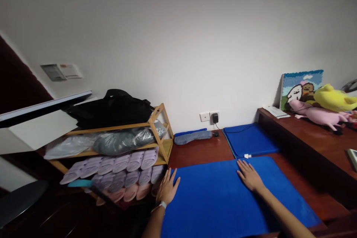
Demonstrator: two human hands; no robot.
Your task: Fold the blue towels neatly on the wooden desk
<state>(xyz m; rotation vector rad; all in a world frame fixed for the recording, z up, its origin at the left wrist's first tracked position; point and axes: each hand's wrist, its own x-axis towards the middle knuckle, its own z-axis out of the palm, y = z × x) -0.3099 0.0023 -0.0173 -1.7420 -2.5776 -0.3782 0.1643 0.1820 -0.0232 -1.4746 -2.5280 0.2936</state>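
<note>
A blue mat (212, 197) lies spread on the dark red wooden surface. My left hand (167, 187) rests at its left edge with fingers extended and apart; a watch band circles that wrist. My right hand (250, 175) lies flat near the mat's far edge, palm down. Neither hand holds anything. Just beyond my right hand is a folded blue cloth or mat (251, 141) with a white tag (247, 156) on its near edge. Farther back, by the wall, lies a folded grey-blue cloth (193, 137).
To the left stands a wooden rack (163, 134) with several lilac slippers (121, 163) and a black bag (111, 109) on top. A black plug adapter (215, 118) sits in the wall socket. On the raised ledge at right are pink (318, 113) and yellow plush toys (333, 98).
</note>
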